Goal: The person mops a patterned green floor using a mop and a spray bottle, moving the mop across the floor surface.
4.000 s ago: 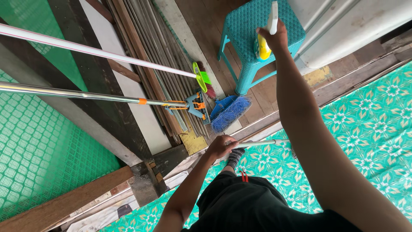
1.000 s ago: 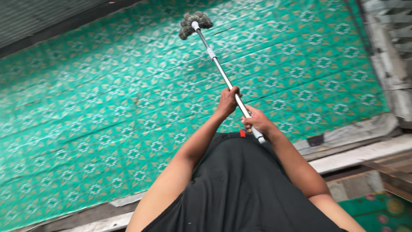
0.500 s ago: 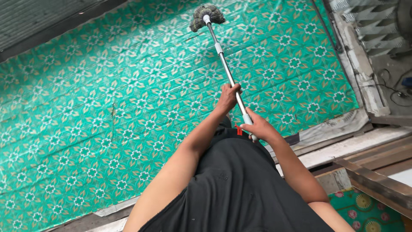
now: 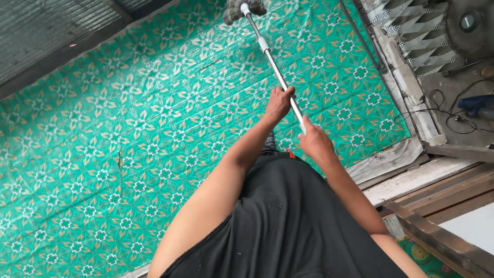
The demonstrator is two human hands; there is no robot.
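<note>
I hold a long mop by its metal pole (image 4: 271,64) with both hands. My left hand (image 4: 279,103) grips the pole higher up, and my right hand (image 4: 316,142) is closed around its lower end, close to my body. The grey string mop head (image 4: 242,9) rests on the green patterned floor covering (image 4: 128,134) at the top edge of the view, partly cut off. My black shirt fills the lower middle.
A wooden threshold and planks (image 4: 437,201) run along the right side. Cables (image 4: 453,113) and a blue object (image 4: 476,103) lie on grey ground at the upper right, beside a patterned grille (image 4: 411,31). A dark corrugated strip (image 4: 46,36) borders the floor at upper left.
The mop head has moved farther away toward the top edge. Both hands have pushed forward along with the pole, and the view has shifted to show more of the right side.
</note>
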